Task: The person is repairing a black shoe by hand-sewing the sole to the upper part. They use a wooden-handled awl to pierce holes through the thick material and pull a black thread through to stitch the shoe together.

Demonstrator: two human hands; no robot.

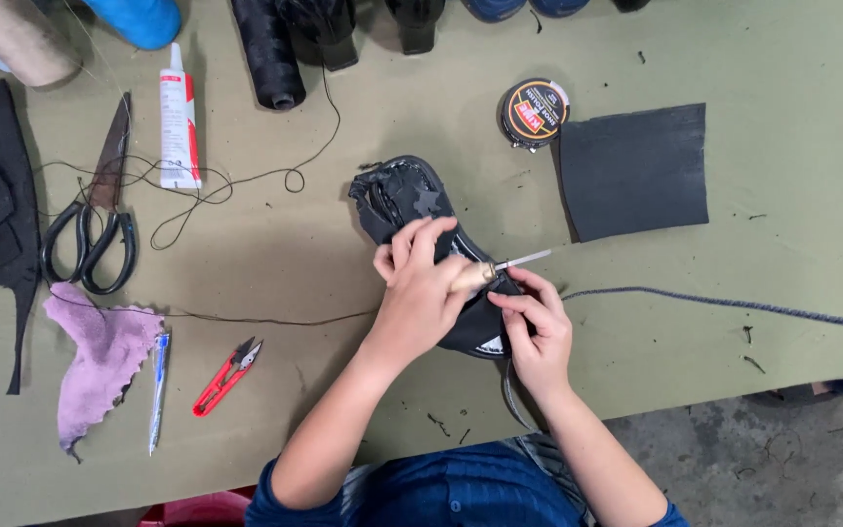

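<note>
A black shoe [404,198] lies sole-up on the olive-green table [792,244], toe pointing away from me. My left hand [421,293] presses down on its middle and grips a wooden-handled awl [504,266] whose metal tip points right. My right hand [539,332] pinches the shoe's near edge just below the awl. A dark thread runs from the shoe leftward across the table.
A dark rubber sheet [636,171] and a round polish tin [533,112] lie to the right. Scissors [95,224], a glue tube [178,122], red thread snips [228,377], a purple leather scrap [100,356], a pen [158,385], a thread spool [267,54] and a grey cord [734,304] surround me.
</note>
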